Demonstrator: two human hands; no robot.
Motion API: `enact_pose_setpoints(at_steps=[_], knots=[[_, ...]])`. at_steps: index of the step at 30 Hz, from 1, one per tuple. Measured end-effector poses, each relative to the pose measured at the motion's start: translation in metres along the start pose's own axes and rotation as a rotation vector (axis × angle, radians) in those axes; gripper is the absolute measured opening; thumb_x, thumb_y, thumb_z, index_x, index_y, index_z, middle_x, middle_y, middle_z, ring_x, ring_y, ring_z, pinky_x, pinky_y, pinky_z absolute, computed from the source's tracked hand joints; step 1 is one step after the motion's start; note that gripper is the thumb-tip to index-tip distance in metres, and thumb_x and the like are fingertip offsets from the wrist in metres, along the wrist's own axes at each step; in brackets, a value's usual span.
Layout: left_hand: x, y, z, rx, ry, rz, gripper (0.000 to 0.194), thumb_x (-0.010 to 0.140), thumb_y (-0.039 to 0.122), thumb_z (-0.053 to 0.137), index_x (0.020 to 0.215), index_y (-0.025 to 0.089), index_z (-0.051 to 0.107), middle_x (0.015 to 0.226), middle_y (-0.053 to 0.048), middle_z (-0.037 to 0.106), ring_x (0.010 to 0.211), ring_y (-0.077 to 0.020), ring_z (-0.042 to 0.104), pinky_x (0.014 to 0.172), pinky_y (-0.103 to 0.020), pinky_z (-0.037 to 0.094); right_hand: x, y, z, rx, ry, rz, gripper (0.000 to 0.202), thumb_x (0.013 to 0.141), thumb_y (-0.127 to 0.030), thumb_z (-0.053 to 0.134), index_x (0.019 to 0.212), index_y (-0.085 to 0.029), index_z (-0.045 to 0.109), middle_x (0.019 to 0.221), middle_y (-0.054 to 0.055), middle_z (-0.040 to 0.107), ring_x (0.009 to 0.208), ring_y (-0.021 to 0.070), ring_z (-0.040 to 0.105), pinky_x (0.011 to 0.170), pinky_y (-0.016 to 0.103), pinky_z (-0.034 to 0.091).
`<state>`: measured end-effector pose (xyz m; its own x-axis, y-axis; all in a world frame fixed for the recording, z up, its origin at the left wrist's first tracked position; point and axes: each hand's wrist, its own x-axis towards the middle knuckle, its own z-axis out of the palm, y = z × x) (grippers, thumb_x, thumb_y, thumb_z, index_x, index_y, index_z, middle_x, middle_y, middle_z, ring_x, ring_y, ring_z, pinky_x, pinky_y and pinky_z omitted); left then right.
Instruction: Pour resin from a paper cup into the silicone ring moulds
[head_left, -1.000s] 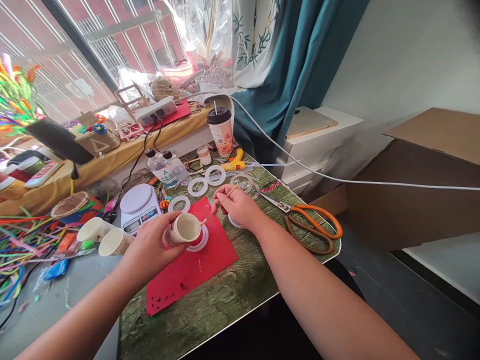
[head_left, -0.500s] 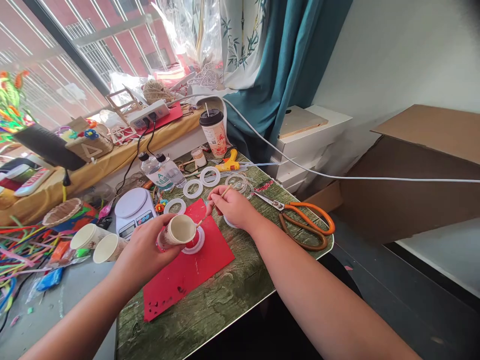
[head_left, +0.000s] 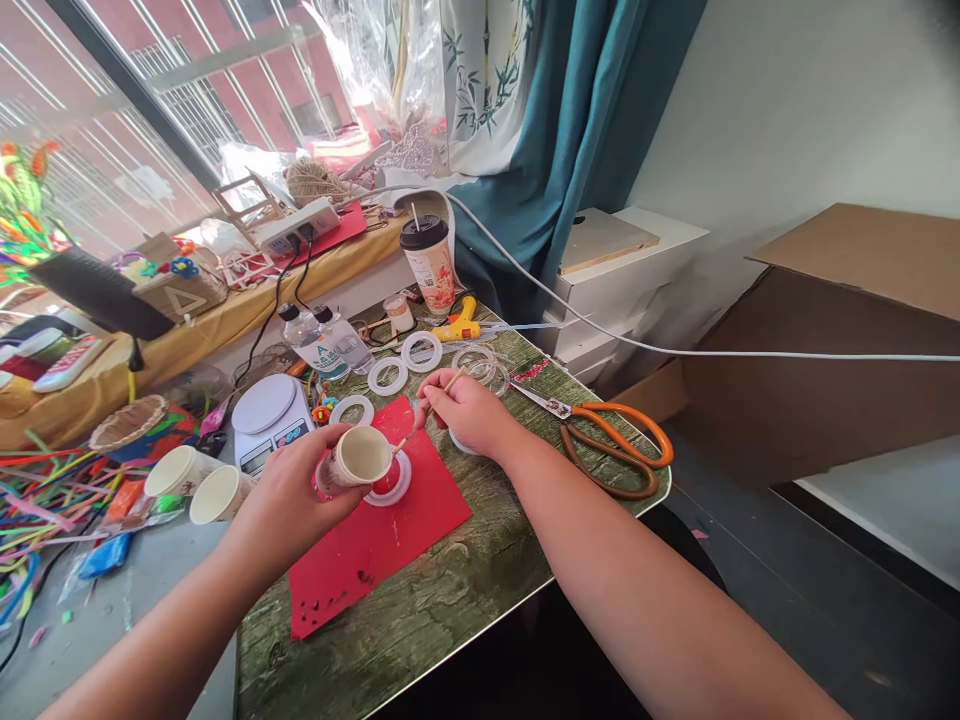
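Note:
My left hand point(head_left: 304, 490) is wrapped round a paper cup point(head_left: 365, 457), tilted so that its mouth faces me. In my right hand point(head_left: 465, 408) a thin wooden stick point(head_left: 405, 441) is pinched, its lower end beside the cup's rim. Below the cup, a white ring mold point(head_left: 402, 488) lies on a red sheet point(head_left: 424, 500), partly hidden by the cup. More white rings, such as one ring point(head_left: 388, 376) and another ring point(head_left: 421, 352), lie beyond my hands. Part of a white round thing shows under my right hand.
Orange-handled scissors point(head_left: 622, 440) lie at the right table edge. A kitchen scale point(head_left: 271, 415), two paper cups point(head_left: 221, 494), clear bottles point(head_left: 319, 345), a yellow glue gun point(head_left: 461, 322) and a lidded drink cup point(head_left: 430, 265) stand around. A white cable point(head_left: 600, 330) crosses at right.
Both hands hold nearly the same pose, with the cup and stick almost unmoved. The whole view has shifted very slightly.

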<state>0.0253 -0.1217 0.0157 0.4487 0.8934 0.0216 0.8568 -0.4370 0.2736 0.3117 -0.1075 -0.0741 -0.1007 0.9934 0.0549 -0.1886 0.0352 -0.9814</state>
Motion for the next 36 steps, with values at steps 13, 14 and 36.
enact_pose_setpoints(at_steps=[13, 14, 36], knots=[[0.0022, -0.0023, -0.0015, -0.002, 0.02, 0.007, 0.054, 0.091, 0.058, 0.082, 0.138, 0.032, 0.076, 0.139, -0.009, 0.092, 0.127, -0.0414, 0.087, 0.113, -0.056, 0.067, 0.0015, 0.0006, 0.0004, 0.01, 0.0, -0.007, 0.016, 0.109, -0.036, 0.068, 0.098, -0.029, 0.06, 0.075, -0.002, 0.081, 0.061, 0.0172, 0.047, 0.064, 0.03, 0.041], [0.0022, -0.0029, -0.0013, -0.004, 0.021, 0.007, 0.054, 0.091, 0.058, 0.082, 0.138, 0.032, 0.076, 0.139, -0.009, 0.092, 0.128, -0.0412, 0.087, 0.113, -0.056, 0.067, 0.0016, 0.0007, 0.0005, 0.01, -0.001, -0.007, 0.015, 0.11, -0.036, 0.068, 0.098, -0.029, 0.061, 0.075, -0.002, 0.081, 0.06, 0.0171, 0.047, 0.064, 0.03, 0.041], [0.0013, -0.0074, 0.0, -0.027, 0.02, -0.007, 0.057, 0.092, 0.064, 0.081, 0.139, 0.032, 0.075, 0.138, -0.01, 0.092, 0.127, -0.0411, 0.087, 0.11, -0.057, 0.066, 0.0037, 0.0019, 0.001, 0.009, 0.013, -0.011, 0.018, 0.113, -0.032, 0.068, 0.096, -0.029, 0.061, 0.077, -0.001, 0.085, 0.064, 0.0185, 0.053, 0.068, 0.031, 0.045]])
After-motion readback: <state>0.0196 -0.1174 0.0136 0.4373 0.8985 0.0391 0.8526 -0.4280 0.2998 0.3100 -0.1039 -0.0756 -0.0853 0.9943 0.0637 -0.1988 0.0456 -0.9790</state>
